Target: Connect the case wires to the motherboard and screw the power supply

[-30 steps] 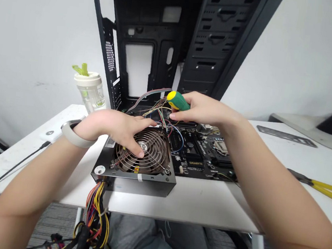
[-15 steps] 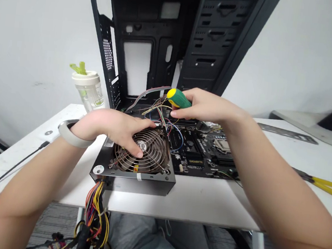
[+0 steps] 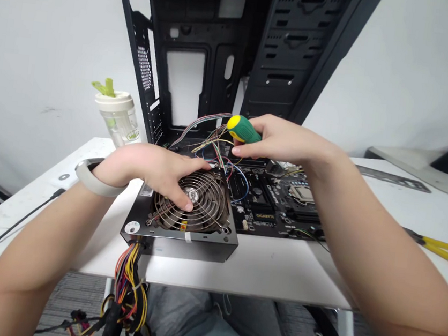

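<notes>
On the tabletop (image 3: 261, 269), the left hand (image 3: 147, 167) spread its fingers (image 3: 188, 199) across the fan grille of an ATX power supply (image 3: 182, 247), steadying it, while the right hand (image 3: 283, 142), at one o'clock, pinched a green-and-yellow screwdriver (image 3: 243, 128) above the Gigabyte motherboard (image 3: 268, 208).

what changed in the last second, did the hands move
Very little. The head view tipped slightly, so everything sits a bit higher in the frame. The right hand and the green and yellow screwdriver it holds drifted slightly right relative to the power supply. Nothing was taken hold of or let go: the left hand stays on the fan grille, and the motherboard hasn't moved.
</notes>
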A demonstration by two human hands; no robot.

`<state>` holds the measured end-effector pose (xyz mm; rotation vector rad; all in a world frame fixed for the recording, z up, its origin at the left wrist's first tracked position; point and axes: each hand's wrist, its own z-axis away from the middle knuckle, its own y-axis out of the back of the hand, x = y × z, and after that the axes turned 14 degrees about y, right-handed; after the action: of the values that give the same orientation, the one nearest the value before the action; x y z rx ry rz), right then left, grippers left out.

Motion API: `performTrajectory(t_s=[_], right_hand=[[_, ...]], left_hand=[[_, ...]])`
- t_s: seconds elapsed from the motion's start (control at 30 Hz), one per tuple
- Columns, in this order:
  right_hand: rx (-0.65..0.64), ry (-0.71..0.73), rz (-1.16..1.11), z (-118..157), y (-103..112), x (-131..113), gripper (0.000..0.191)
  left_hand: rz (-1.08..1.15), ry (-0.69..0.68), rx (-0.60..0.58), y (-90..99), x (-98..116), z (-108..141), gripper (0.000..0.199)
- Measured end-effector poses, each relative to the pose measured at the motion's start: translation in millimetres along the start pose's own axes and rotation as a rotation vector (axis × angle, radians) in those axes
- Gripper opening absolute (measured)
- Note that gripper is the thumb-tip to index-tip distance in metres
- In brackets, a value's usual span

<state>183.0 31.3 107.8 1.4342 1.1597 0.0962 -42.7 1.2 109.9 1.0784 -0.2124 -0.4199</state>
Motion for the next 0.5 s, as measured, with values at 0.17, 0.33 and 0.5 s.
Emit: performTrajectory(t_s=[0.17, 0.33, 0.5], right_hand=[[-0.003, 0.025, 0.0, -0.2, 0.9, -0.2, 0.028], [0.013, 0.026, 0.013, 0.9, 1.5, -0.6, 0.024], [0.028, 0.012, 0.041, 2.9, 0.9, 0.1, 0.024]], left_hand=[[-0.008, 0.014, 0.005, -0.7, -0.3, 0.0, 0.103], [-0.003, -0.001, 0.014, -0.4, -0.4, 0.2, 0.101], [0.005, 0.018, -0.001, 0.7, 0.9, 0.6, 0.101]])
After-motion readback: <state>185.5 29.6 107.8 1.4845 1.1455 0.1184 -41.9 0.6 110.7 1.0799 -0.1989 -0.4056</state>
